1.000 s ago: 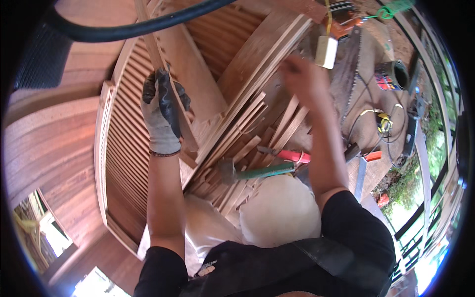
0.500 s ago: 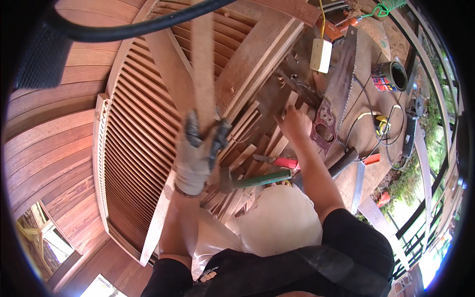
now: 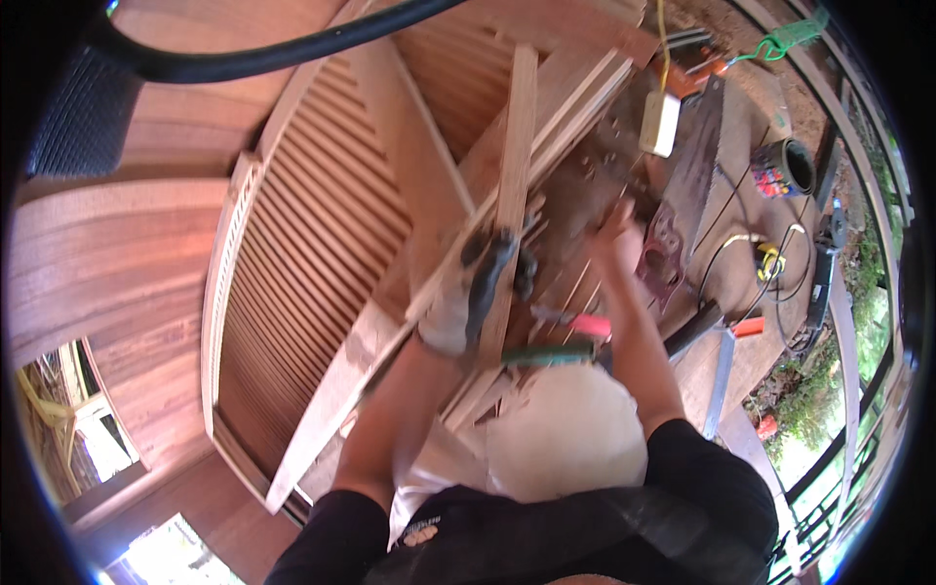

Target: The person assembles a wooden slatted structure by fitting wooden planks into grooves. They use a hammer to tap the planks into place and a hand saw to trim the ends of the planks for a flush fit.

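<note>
My left hand (image 3: 466,297), in a grey and black work glove, is closed round a long wooden strip (image 3: 517,146). The strip stands out past the fist, crossing the frame edge of a slatted wooden panel (image 3: 312,234). My bare right hand (image 3: 616,237) reaches over wood pieces on the floor, left of the handsaw (image 3: 665,244) with its reddish handle. Motion smears its fingers, so whether they hold anything is unclear. A hammer with a green handle (image 3: 551,355) lies near my knee, beside a tool with a pink-red handle (image 3: 588,325).
A wide board (image 3: 405,146) lies slantwise over the panel. To the right are an open paint can (image 3: 783,169), a white power socket box (image 3: 660,124) on a yellow cord, a yellow-and-black tool (image 3: 769,261) and cables. A black hose (image 3: 283,60) crosses the top left.
My left hand has carried the wooden strip rightward, from over the slats to the panel's frame edge. The right hand stays near the wood pieces and saw. The whole view has shifted slightly.
</note>
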Motion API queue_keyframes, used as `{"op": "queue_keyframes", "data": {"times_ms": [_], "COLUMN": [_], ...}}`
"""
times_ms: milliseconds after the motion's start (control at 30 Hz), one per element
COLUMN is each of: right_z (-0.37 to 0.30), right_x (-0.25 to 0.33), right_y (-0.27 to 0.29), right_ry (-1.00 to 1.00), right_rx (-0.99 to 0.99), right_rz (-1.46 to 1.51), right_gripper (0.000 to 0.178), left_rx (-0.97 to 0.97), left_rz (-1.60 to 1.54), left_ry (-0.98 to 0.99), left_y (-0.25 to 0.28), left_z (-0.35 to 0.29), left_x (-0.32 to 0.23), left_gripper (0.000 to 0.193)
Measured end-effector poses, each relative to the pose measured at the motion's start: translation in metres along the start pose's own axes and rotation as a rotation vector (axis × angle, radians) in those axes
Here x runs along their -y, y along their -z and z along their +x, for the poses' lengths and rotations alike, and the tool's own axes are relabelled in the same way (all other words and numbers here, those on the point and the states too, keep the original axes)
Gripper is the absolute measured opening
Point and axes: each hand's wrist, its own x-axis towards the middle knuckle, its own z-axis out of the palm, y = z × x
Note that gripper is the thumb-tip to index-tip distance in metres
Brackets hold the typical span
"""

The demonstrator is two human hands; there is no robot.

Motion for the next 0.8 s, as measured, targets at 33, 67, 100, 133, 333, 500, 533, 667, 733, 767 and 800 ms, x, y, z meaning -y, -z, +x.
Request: {"op": "queue_keyframes", "data": {"times_ms": [33,67,100,133,333,500,533,667,733,767,800], "right_z": [-0.001,0.002,0.003,0.004,-0.003,0.057,0.064,0.083,0.087,0.083,0.073], "right_x": [-0.001,0.001,0.004,0.004,0.060,0.076,0.078,0.082,0.080,0.080,0.079], "right_y": [0.008,0.020,0.035,0.053,0.157,0.114,0.110,0.098,0.096,0.097,0.094], "right_ry": [-0.014,-0.029,0.188,0.288,0.387,0.503,0.475,0.391,0.359,0.375,0.387], "right_rx": [-0.088,-0.178,-0.383,-0.321,-0.280,-0.147,-0.135,-0.072,-0.036,-0.095,-0.156], "right_rz": [0.244,0.488,0.637,0.918,1.420,1.502,1.526,1.640,1.659,1.502,1.345], "right_gripper": [0.064,0.062,0.047,0.051,0.043,0.035,0.035,0.035,0.034,0.035,0.036], "left_rx": [0.017,0.027,0.043,0.046,0.135,0.131,0.141,0.189,0.198,0.198,0.195], "left_rz": [0.007,0.015,0.036,0.034,0.051,0.035,0.032,0.015,0.010,0.020,0.028], "left_ry": [0.020,-0.003,-0.046,-0.063,0.079,0.196,0.210,0.239,0.251,0.240,0.225], "left_y": [0.005,0.006,0.005,0.006,-0.004,-0.018,-0.020,-0.024,-0.026,-0.028,-0.030], "left_z": [0.002,0.003,0.008,0.010,0.024,0.020,0.018,0.019,0.020,0.022,0.024], "left_x": [0.002,0.004,0.002,0.004,0.001,0.003,0.005,0.005,0.006,0.007,0.007], "left_gripper": [0.047,0.049,0.050,0.050,0.054,0.055,0.055,0.054,0.053,0.053,0.053]}}
